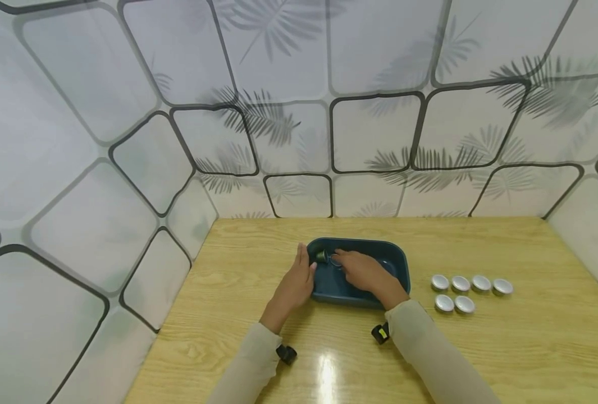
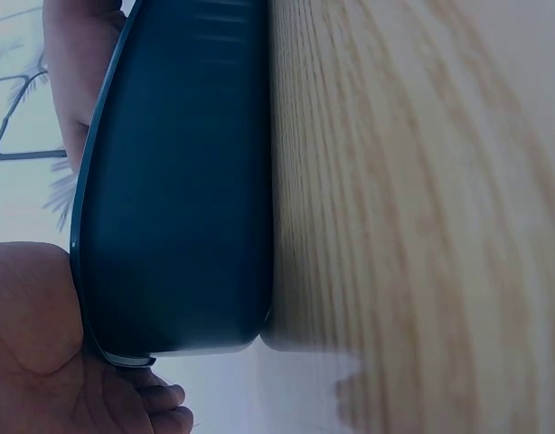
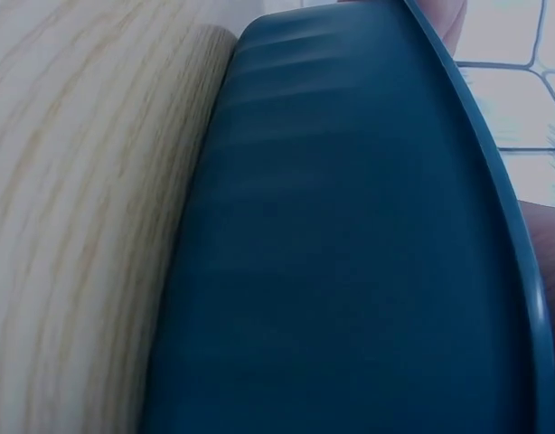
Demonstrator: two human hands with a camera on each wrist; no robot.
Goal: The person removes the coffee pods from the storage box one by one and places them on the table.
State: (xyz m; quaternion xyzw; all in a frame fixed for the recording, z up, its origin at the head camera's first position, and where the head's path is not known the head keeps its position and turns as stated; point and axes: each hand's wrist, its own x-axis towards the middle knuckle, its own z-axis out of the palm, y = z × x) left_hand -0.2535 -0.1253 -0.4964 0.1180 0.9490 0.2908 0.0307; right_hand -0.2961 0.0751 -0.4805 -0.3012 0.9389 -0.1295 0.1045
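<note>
A dark blue plastic bin (image 1: 356, 303) stands on the wooden table. My left hand (image 1: 295, 283) holds its left end, thumb at the rim and fingers along the outside. In the left wrist view, those fingertips (image 2: 169, 398) show beyond the bin's corner. My right hand (image 1: 366, 272) reaches over the front rim into the bin. Its fingertips are at a small round cup with a pale rim (image 1: 335, 261), which they seem to pinch; the hand partly hides it. Just left of that, a small dark green cup (image 1: 322, 256) lies tipped on its side in the bin.
Right of the bin, several small white-topped cups (image 1: 460, 284) stand in two rows on the wooden table (image 1: 480, 359). Patterned curtain-like walls (image 1: 369, 134) rise at the back and sides. Black wrist cameras (image 1: 286, 354) sit under both wrists.
</note>
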